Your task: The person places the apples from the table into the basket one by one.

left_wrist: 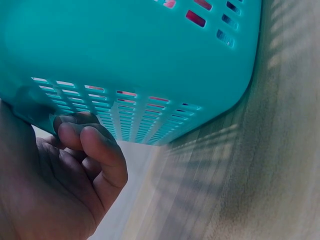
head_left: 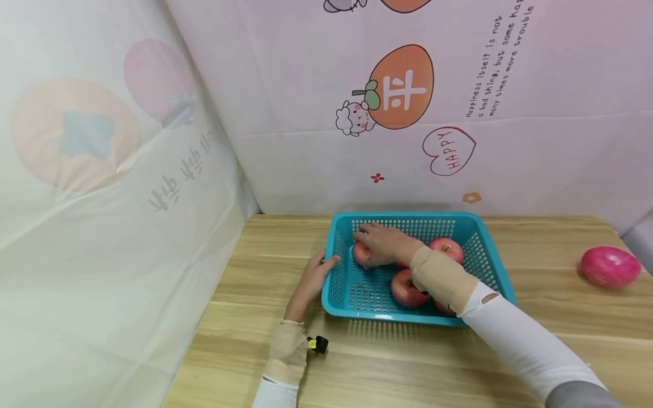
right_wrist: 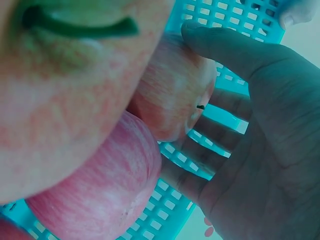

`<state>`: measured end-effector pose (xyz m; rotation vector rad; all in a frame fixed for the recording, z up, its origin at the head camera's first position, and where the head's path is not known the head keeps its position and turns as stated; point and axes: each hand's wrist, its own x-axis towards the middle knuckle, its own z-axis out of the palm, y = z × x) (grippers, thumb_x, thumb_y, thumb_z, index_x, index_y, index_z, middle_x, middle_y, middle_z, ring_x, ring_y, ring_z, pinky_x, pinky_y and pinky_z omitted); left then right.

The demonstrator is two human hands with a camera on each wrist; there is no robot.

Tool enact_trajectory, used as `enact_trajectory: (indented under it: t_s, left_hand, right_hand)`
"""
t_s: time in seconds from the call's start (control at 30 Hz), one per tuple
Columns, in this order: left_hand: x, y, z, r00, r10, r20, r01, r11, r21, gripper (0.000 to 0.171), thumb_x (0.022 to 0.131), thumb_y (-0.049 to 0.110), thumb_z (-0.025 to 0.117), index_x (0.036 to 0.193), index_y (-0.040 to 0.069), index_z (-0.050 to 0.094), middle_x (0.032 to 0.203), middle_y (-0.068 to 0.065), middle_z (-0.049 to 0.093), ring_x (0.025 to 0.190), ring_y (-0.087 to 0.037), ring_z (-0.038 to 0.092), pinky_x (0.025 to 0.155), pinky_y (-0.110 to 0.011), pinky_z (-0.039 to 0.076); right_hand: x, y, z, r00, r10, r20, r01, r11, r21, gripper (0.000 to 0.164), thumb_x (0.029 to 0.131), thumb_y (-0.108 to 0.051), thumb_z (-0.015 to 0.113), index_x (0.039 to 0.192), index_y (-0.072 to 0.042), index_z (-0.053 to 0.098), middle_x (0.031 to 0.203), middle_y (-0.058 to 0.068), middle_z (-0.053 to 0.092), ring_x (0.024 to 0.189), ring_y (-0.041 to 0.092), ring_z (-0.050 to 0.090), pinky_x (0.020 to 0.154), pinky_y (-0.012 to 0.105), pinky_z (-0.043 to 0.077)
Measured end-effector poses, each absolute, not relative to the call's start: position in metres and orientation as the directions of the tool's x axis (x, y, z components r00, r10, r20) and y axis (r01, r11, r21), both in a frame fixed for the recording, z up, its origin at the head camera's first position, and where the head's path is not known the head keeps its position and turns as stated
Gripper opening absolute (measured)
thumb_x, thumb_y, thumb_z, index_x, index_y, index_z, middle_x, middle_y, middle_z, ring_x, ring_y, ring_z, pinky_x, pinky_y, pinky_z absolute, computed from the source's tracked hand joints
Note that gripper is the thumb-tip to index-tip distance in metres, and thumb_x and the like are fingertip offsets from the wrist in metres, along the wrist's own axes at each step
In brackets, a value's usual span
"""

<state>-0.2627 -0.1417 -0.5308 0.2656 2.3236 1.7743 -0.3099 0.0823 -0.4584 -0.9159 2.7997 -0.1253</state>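
Observation:
A blue-green plastic basket [head_left: 398,321] with mesh walls stands on the wooden table with several red apples inside. My left hand [head_left: 312,281] grips its left rim, thumb over the edge; in the left wrist view the bent fingers [left_wrist: 102,150] lie against the outer wall. Inside the basket, toward the back left, my right hand [head_left: 386,245] holds an apple [head_left: 360,254]. The right wrist view shows the thumb on top of this apple [right_wrist: 175,90] and the fingers round its far side. Other apples [head_left: 408,289] lie under and beside the right forearm, partly hidden by it.
A glossy pink oval fruit [head_left: 610,266] lies on the table [head_left: 551,311] at the far right. Printed white cloth [head_left: 306,170] hangs behind the table and along its left side. A small black and yellow device [head_left: 318,344] is at the left wrist.

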Motion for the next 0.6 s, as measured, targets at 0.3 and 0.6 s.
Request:
enact_trajectory:
  t_s: [0.3,0.6]
  left_hand:
    - [-0.263,-0.141,-0.532,-0.966,0.255,-0.051,0.018,0.263,0.965,0.049,0.101,0.044,0.047,0.140,0.015,0.050,0.126,-0.016,0.064,0.106,-0.028,0.068,0.085,-0.042,0.058]
    - [-0.260,-0.140,-0.530,-0.968,0.243,-0.057,0.008,0.258,0.966,0.046,0.101,0.041,0.047,0.140,0.016,0.051,0.124,-0.015,0.064,0.104,-0.027,0.068,0.084,-0.042,0.058]
  right_hand:
    - [-0.307,0.090,-0.451,-0.805,-0.578,-0.138,-0.560,0.815,-0.148,0.069,0.086,-0.045,0.070,0.146,-0.019,0.046,0.151,0.010,0.041,0.139,0.035,0.039,0.108,0.059,0.039]
    - [-0.305,0.104,-0.444,-0.817,-0.565,-0.113,-0.550,0.823,-0.141,0.068,0.084,-0.041,0.072,0.144,-0.021,0.048,0.147,0.008,0.046,0.136,0.033,0.041,0.105,0.062,0.039]
